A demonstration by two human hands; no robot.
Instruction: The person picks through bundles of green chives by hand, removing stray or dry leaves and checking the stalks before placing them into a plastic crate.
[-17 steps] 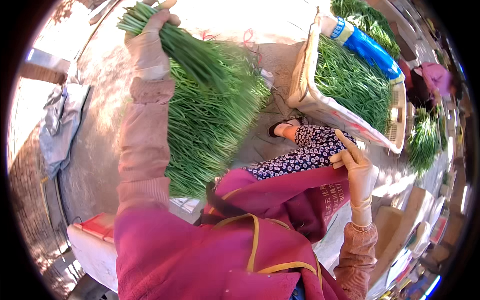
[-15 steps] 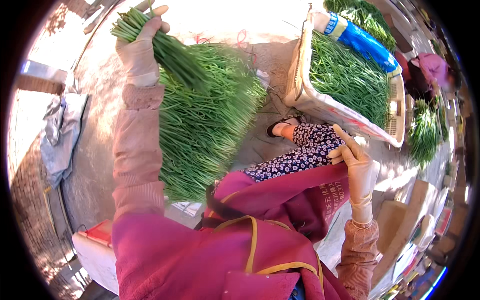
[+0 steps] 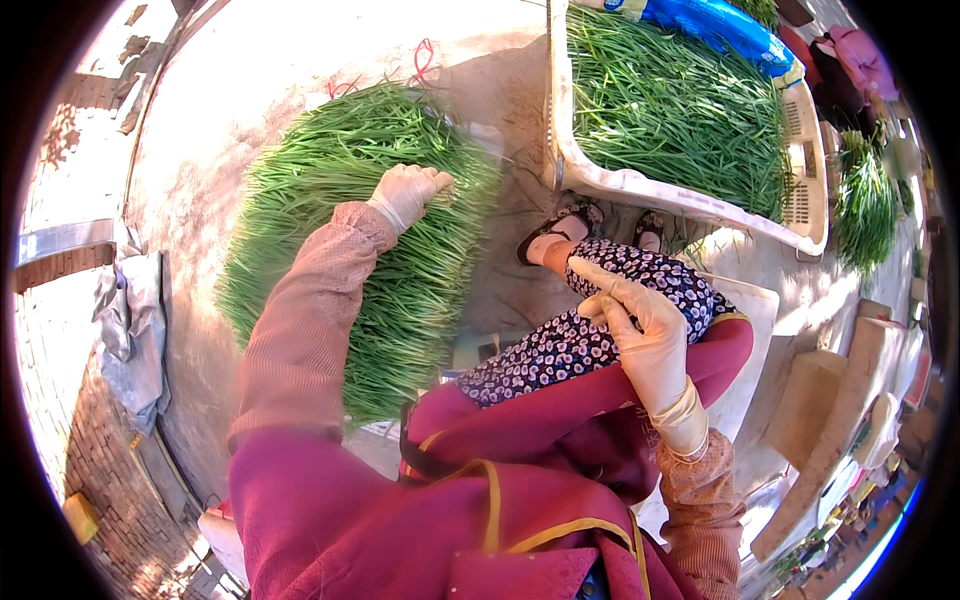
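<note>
A broad heap of green chives (image 3: pixel 400 320) lies on the ground in front of me, left of my legs. My left hand (image 3: pixel 405 195), in a pale rubber glove, is down on the upper part of this heap. Its fingers are curled closed around chives, some of which blur out to the left; the fingertips are partly hidden. My right hand (image 3: pixel 645 325), gloved the same way, hovers above my patterned trouser leg (image 3: pixel 550 355). The index finger is stretched out, the others are loosely bent and apart, and nothing is in it.
A cream plastic crate (image 3: pixel 680 203) full of chives stands at the upper right, with blue plastic (image 3: pixel 725 35) along its far side. Red string (image 3: pixel 424 60) lies beyond the heap. Grey sheeting (image 3: pixel 140 340) lies far left. A person in pink (image 3: pixel 865 60) is near another chive bundle (image 3: pixel 865 210).
My left hand, earlier raised at the upper left with a chive bunch, has come down and rightward onto the heap. My right hand has shifted left and slightly down. The view has shifted too.
</note>
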